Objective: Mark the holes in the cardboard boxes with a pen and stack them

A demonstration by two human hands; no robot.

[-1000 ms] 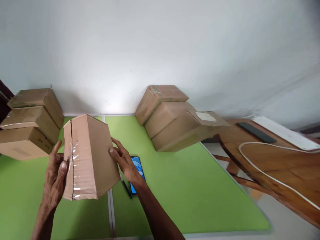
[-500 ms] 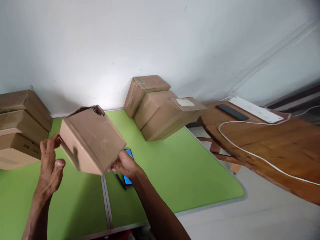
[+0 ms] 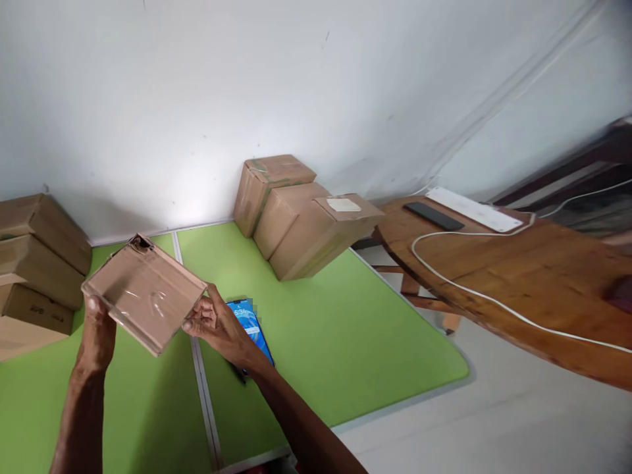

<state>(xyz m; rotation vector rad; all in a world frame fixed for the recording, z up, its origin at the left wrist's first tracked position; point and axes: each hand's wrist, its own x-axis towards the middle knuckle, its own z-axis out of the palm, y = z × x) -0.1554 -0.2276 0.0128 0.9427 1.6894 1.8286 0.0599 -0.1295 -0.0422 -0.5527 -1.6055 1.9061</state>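
A brown cardboard box (image 3: 143, 291) is held in the air over the green table (image 3: 320, 329), tilted, with one end face turned towards me. My left hand (image 3: 97, 334) grips its lower left corner. My right hand (image 3: 213, 322) holds its right edge, fingers curled under the box. A phone (image 3: 251, 327) with a lit blue screen lies on the table just right of my right hand, partly hidden by my wrist. A dark pen (image 3: 238, 372) lies beside the phone.
Three cardboard boxes (image 3: 301, 217) lean stacked against the white wall at the back. More boxes (image 3: 34, 263) are stacked at the left edge. A wooden table (image 3: 518, 276) at the right carries a white cable, a power strip and a dark device.
Both hands have turned the box so that an end face shows instead of its long taped side. The view has shifted, and the box now sits lower and further left.
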